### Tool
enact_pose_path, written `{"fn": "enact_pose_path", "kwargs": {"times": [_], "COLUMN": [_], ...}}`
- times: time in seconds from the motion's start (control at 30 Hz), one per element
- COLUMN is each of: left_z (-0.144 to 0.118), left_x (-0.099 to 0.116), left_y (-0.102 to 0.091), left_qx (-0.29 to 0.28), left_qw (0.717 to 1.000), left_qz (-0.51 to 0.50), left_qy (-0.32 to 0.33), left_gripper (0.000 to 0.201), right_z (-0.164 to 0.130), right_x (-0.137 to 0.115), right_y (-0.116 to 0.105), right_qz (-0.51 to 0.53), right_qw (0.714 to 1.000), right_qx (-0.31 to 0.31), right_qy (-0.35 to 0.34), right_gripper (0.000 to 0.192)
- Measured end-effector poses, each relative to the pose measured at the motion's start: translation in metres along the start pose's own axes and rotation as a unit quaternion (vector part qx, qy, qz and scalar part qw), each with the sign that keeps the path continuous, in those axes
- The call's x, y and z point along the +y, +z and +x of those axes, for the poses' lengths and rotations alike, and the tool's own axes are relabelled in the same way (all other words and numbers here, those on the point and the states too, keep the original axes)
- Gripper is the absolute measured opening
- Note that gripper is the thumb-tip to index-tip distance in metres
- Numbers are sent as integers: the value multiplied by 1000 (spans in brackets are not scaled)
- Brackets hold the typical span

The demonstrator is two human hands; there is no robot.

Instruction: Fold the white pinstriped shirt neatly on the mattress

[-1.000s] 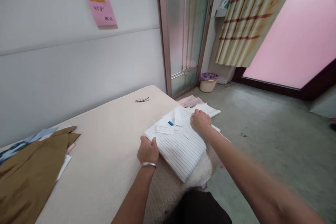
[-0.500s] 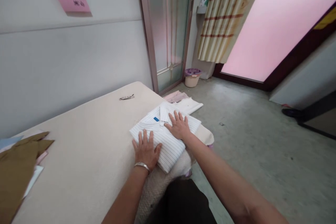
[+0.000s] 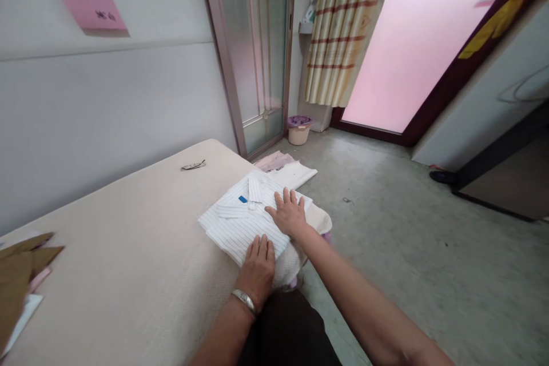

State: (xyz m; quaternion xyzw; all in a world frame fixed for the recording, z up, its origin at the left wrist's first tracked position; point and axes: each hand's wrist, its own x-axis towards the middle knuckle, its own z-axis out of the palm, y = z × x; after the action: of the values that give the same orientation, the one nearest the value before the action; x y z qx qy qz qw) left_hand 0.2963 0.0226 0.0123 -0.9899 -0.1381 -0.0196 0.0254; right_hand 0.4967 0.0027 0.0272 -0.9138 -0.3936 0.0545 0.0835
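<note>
A folded white shirt with thin stripes and a blue collar tag (image 3: pixel 234 220) lies at the right end of a cream padded table (image 3: pixel 128 251). My left hand (image 3: pixel 258 263) rests flat on the shirt's near bottom edge, fingers together, a silver bracelet on the wrist. My right hand (image 3: pixel 289 214) lies flat on the shirt's right side, fingers spread. Neither hand grips anything.
Folded white and pink garments (image 3: pixel 287 168) lie past the table's far right end. Glasses (image 3: pixel 193 166) sit near the wall. Brown clothing (image 3: pixel 21 263) lies at the left edge. A small bin (image 3: pixel 299 129) stands by the glass door. Bare concrete floor (image 3: pixel 407 229) spreads to the right.
My left hand slid from the shirt's left edge to its near bottom edge. My right hand opened flat on the shirt. The view swung right.
</note>
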Motion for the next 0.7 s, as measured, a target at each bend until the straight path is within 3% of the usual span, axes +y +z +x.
{"fn": "enact_pose_path", "kwargs": {"times": [0.17,0.3,0.4,0.53,0.7], "left_z": [-10,-17,-21,-20,-24], "left_x": [5,-4,-18,-35,-37], "left_y": [-3,-22,-31,-14,-1], "left_qx": [-8,-57,-31,25,11], "left_qw": [1000,995,990,987,985], "left_qz": [11,-79,-132,-85,-80], "left_qy": [-11,6,-33,-137,-152], "left_gripper": [56,56,60,71,71], "right_z": [-8,-7,-5,-6,-7], "right_x": [-5,-9,-15,-19,-20], "right_y": [-3,-8,-5,13,22], "right_qz": [12,12,13,2,-18], "right_qw": [1000,1000,1000,1000,1000], "right_qx": [6,-14,8,15,14], "right_qy": [-13,-8,-14,-16,-16], "right_gripper": [79,79,79,81,81]}}
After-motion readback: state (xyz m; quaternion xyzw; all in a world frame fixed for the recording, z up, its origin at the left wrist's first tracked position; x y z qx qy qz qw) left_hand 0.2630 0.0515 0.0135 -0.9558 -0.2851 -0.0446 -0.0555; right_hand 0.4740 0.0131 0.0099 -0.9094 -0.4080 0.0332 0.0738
